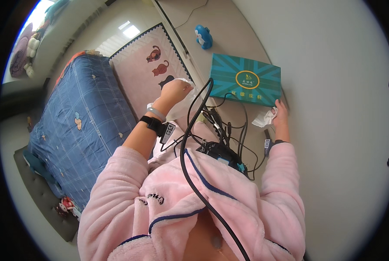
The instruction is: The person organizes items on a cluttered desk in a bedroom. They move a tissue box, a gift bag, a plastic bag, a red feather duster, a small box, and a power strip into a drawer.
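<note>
My left hand (176, 92) is closed on a thin, whitish, partly see-through plastic bag (181, 108), which hangs below and beside the fingers. On the right, my right hand (281, 114) grips a crumpled white tissue (264, 118). Its fingertips are at the near right corner of a green shoe box (229, 78); whether they press on it I cannot tell. The lidded box lies on a pale surface in front of me, with a yellow oval on top.
Black cables (190, 130) run up my front and across the middle to a black device (220, 152) at my lap. A blue penguin-like figure (204, 37) stands beyond the box. To the left are a pink cat-patterned mat (133, 65) and a blue-covered bed (85, 117). A pale wall (333, 108) rises on the right.
</note>
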Demonstrator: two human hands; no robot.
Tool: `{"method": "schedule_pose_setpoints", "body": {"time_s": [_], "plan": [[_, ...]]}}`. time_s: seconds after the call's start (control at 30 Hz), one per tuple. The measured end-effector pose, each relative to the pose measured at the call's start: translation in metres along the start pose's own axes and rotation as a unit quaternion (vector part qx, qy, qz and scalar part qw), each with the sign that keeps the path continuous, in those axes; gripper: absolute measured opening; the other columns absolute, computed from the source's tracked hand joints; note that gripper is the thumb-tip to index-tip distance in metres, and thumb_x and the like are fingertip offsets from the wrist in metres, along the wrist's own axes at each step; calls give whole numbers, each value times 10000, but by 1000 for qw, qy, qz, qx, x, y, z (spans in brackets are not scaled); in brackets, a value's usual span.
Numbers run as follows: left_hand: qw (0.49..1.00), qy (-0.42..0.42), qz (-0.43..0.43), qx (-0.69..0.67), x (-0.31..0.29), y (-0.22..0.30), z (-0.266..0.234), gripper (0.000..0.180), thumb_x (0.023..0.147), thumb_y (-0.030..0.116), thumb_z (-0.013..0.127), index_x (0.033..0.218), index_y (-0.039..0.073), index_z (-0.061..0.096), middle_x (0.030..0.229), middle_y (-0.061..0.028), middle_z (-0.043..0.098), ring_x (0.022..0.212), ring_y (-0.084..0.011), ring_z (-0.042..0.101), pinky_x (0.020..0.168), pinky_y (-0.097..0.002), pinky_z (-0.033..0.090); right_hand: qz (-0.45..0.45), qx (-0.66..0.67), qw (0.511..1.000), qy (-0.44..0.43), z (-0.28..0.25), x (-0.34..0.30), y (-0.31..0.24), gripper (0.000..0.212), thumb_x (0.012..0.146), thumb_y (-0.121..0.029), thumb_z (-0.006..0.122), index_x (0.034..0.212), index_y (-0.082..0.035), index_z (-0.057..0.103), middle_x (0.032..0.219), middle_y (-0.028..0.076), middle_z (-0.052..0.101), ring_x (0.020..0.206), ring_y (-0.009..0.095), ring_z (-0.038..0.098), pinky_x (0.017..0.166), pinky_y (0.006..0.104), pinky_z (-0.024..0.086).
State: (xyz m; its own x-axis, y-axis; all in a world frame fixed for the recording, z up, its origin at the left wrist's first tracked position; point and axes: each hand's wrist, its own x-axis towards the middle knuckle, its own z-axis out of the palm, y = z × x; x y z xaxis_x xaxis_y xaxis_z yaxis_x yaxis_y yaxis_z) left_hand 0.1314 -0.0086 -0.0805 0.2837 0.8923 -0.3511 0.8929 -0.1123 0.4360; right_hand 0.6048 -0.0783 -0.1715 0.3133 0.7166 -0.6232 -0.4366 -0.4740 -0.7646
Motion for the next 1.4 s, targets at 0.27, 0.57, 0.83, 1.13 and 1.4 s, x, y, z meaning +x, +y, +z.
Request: {"method": "schedule_pose_setpoints", "body": {"time_s": [0.27, 0.57, 0.83, 1.13, 1.4], "plan": [[984, -89, -20, -152, 51, 24, 64, 485, 929, 434, 540, 1132, 9, 655, 989, -229, 681, 934, -402, 641, 823, -438, 503, -89, -337, 935, 60, -11, 26, 8, 524, 858, -359, 708, 1193, 27, 593, 979, 53, 655, 809, 148, 587, 705, 293, 471], [979, -56, -4, -195, 55, 35, 91, 453, 956, 338, 536, 1160, -61, 594, 970, -282, 655, 943, -377, 660, 803, -374, 504, -80, -347, 932, 65, -17, 30, -5, 437, 857, -436, 707, 993, -30, 622, 847, -14, 582, 690, 76, 497, 546, 255, 375], [956, -21, -59, -287, 57, 36, 109, 448, 906, 320, 605, 1227, 7, 609, 1081, -227, 669, 1015, -353, 646, 881, -374, 493, 0, -281, 959, 35, -35, 38, -4, 462, 853, -410, 716, 1139, -59, 621, 936, -3, 614, 816, 99, 547, 647, 252, 414], [897, -77, -100, -424, 72, 34, 133, 492, 939, 266, 606, 1339, -4, 511, 1099, -162, 678, 994, -200, 641, 879, -301, 478, 145, -106, 983, 27, -33, 53, 5, 869, 666, -621, 793, 1298, -80, 541, 1167, 57, 593, 1042, 191, 525, 800, 345, 415], [905, -107, -88, -402, 70, 28, 113, 424, 972, 271, 555, 1294, -5, 563, 1042, -44, 658, 948, -126, 566, 878, -280, 447, 216, -107, 968, -72, -45, 41, -22, 608, 706, -541, 806, 1088, -113, 605, 942, -2, 620, 755, 104, 535, 582, 253, 396]]}}
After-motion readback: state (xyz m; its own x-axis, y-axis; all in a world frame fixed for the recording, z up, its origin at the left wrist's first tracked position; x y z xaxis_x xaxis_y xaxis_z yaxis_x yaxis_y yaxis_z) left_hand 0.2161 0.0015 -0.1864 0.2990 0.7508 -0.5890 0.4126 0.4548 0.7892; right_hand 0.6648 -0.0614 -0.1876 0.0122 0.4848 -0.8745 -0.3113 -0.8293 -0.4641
